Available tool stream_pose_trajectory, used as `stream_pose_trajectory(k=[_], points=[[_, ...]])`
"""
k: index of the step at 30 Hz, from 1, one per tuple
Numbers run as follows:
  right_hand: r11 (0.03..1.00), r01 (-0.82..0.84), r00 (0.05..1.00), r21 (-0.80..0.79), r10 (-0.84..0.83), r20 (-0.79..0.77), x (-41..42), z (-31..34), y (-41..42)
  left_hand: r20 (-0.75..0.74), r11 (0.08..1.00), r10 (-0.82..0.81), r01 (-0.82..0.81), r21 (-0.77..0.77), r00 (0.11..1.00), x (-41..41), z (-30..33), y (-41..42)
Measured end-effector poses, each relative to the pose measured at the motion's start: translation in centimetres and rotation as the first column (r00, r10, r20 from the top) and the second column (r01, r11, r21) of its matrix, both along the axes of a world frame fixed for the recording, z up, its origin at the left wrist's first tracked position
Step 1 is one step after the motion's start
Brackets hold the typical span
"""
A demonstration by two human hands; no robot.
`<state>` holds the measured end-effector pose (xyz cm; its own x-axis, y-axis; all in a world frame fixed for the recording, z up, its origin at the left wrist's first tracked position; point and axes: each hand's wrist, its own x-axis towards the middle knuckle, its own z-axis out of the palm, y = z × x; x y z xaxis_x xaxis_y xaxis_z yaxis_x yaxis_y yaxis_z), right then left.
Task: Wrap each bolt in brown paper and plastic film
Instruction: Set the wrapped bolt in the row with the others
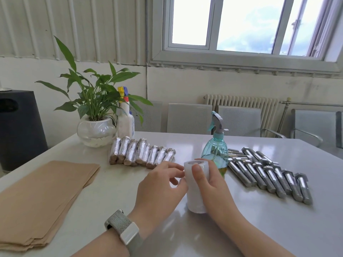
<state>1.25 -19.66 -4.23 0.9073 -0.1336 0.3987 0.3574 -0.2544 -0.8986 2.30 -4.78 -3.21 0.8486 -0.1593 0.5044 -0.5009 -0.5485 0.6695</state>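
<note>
Daylight from a wide window [241, 25] falls on a pale wall with a white radiator [241, 106] and a row of grey chairs [187, 117] behind the grey table [259, 219] I am looking down at. On my far left a dark bin [18, 127] stands on the floor beside the table.

A stack of brown paper sheets [42, 197] lies flat on the table's left side, reaching toward the near edge. At the far left corner sits a leafy plant [92, 93] in a round glass bowl, with a white spray bottle [126, 119] just beside it. Near those, a row of wrapped bolts [141, 153] lies side by side, shiny with film, brown paper showing at their near ends. On the right, bare steel bolts [269, 175] lie in a slanted row, more behind them. A teal spray bottle [216, 149] stands between the two groups.

Near the middle, a roll of plastic film [194, 188] stands upright on the table. My right hand [209, 182] grips it from the right, thumb pressed across its front. My left hand [159, 184], wearing a grey-banded watch [124, 229] on the wrist, has its fingers curled against the roll's left side, fingertips picking at the surface; I cannot tell whether they have caught a loose edge.
</note>
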Motion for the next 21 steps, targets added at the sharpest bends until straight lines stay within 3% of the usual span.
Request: stream_pose_trajectory(k=[7,13,17,21], points=[[0.985,0.094,0.996,-0.145,-0.094,0.005,-0.15,-0.15,-0.12,-0.088,0.985,-0.033,0.018,-0.171,0.996,0.11,0.19,-0.03],[0.971,0.120,0.993,-0.206,-0.118,0.023,-0.21,-0.11,-0.02,-0.049,0.991,-0.013,0.006,-0.135,0.999,0.26,0.05,0.24],[0.972,0.132,0.991,-0.194,-0.134,0.003,-0.12,-0.14,0.01,-0.042,0.990,-0.020,0.014,-0.140,0.999,0.41,0.01,0.14],[0.990,0.105,0.994,-0.099,-0.108,-0.023,-0.11,0.08,-0.10,-0.167,0.954,-0.109,0.056,-0.296,0.980,0.52,0.10,0.10]])
